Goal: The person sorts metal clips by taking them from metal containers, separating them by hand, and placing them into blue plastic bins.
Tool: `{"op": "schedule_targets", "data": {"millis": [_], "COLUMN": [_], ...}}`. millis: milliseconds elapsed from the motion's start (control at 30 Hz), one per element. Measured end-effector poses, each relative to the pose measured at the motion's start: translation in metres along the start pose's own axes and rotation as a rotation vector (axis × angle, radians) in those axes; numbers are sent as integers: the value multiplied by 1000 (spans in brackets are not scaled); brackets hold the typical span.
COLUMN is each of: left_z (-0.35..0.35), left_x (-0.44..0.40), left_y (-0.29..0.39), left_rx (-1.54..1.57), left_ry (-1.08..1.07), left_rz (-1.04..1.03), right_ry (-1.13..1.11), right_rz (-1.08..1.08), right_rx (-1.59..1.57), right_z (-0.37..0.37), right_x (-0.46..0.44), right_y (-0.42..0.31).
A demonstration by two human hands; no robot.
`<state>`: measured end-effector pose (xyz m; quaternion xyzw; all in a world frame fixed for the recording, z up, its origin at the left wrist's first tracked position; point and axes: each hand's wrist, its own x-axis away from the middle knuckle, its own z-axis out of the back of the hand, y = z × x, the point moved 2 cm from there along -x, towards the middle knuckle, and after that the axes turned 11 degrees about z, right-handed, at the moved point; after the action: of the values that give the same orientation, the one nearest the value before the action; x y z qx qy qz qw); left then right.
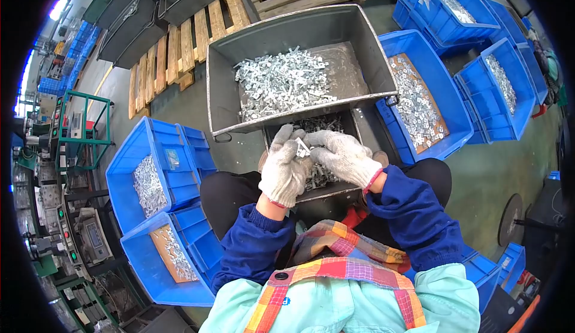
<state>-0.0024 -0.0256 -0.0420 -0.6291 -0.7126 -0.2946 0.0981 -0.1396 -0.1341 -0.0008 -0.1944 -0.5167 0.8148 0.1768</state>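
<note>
My left hand [284, 166], in a grey-white knitted glove with a red cuff, is curled around a few small silvery metal parts [302, 148]. My right hand [344, 156], gloved the same way, comes in from the right with thumb and fingertips closed on these parts. Their exact shape is too small to make out. Below both hands is a dark metal bin [323, 194] holding more metal pieces, partly hidden by the gloves. Just beyond stands a large grey metal box [353, 63] with a heap of silvery metal parts [284, 81] in it.
Blue plastic crates with metal parts stand on the left [173, 171] and right [443, 105]. Some have brown board inside. Wooden pallets [173, 54] lie behind the grey box. Machines [90, 240] line the far left, and a round disc [510, 219] stands at right.
</note>
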Motion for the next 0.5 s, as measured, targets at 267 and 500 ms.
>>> {"op": "schedule_targets", "data": {"millis": [267,500], "left_z": [-16,-18], "left_x": [7,12], "left_y": [-6,2], "left_rx": [-83,-61], "left_ry": [-53,-74], "left_rz": [-46,-3], "right_ry": [-60,1], "right_rz": [-126,-528], "right_rx": [-14,-515], "right_z": [-6,5], "right_x": [-2,1], "right_y": [-1,-14]}}
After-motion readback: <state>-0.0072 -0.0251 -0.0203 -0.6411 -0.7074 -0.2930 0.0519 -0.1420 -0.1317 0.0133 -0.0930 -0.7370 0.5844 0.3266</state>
